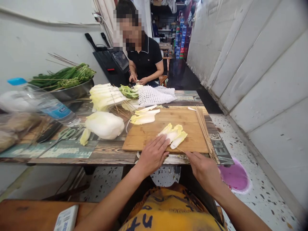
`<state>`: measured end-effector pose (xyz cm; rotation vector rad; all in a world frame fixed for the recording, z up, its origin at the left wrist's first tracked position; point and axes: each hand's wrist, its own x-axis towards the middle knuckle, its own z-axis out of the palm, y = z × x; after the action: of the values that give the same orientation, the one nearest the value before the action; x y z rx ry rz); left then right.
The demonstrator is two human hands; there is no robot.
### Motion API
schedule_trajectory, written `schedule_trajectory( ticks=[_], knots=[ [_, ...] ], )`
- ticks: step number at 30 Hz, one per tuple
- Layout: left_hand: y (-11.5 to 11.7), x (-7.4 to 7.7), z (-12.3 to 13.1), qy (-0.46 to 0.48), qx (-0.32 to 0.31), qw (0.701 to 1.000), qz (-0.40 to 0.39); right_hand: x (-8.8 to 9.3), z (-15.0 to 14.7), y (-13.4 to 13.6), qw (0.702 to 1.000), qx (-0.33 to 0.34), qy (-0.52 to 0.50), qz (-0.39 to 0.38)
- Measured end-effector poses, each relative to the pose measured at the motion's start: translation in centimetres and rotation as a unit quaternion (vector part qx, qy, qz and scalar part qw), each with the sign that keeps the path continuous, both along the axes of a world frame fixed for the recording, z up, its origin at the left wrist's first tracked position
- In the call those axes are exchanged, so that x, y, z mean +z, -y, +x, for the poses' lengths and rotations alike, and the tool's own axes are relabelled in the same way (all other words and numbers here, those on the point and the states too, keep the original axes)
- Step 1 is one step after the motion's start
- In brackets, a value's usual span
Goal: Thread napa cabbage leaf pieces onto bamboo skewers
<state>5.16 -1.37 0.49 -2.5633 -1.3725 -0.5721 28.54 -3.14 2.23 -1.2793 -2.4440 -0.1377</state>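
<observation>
My left hand (154, 154) lies flat with fingers outstretched on small pale-yellow cabbage leaves (177, 134) near the front edge of a wooden cutting board (144, 136). Part of the leaves is hidden beneath its fingers. In a pinch, my right hand (202, 170) holds a thin bamboo skewer (182, 150) at the board's front edge. The skewer points left toward the nearest leaf's base; whether its tip is inside cannot be made out. More cut leaves (145, 116) rest at the board's back left. Loose bamboo skewers (204, 130) lie in a bundle along its right side.
Left of the board sit a cabbage head (105, 125) and stacked skewered leaves (107, 96). White foam netting (156, 95) lies behind. Farther left are a water bottle (55, 107) and a metal bowl (74, 90) of skewered greens. Across the table, a person (145, 57) handles something small.
</observation>
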Motion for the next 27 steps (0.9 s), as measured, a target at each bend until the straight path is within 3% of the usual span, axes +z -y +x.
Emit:
schedule_trajectory(
  ticks=[7,15,23,27],
  knots=[
    [0.0,0.1,-0.3,0.039,0.010,0.999,-0.023,-0.6,-0.9,-0.5,0.999,0.016,0.004,0.028],
    [-0.5,0.3,-1.2,0.056,0.012,0.998,-0.038,-0.4,-2.5,-1.9,0.998,0.042,0.034,0.010],
    [-0.7,0.3,-1.6,0.075,0.017,0.996,-0.044,0.6,-6.0,-2.7,0.998,0.014,0.055,-0.007],
    [-0.3,0.9,-1.8,0.115,0.006,0.993,-0.036,0.6,-5.4,-3.0,1.000,0.001,0.029,0.007]
  ],
)
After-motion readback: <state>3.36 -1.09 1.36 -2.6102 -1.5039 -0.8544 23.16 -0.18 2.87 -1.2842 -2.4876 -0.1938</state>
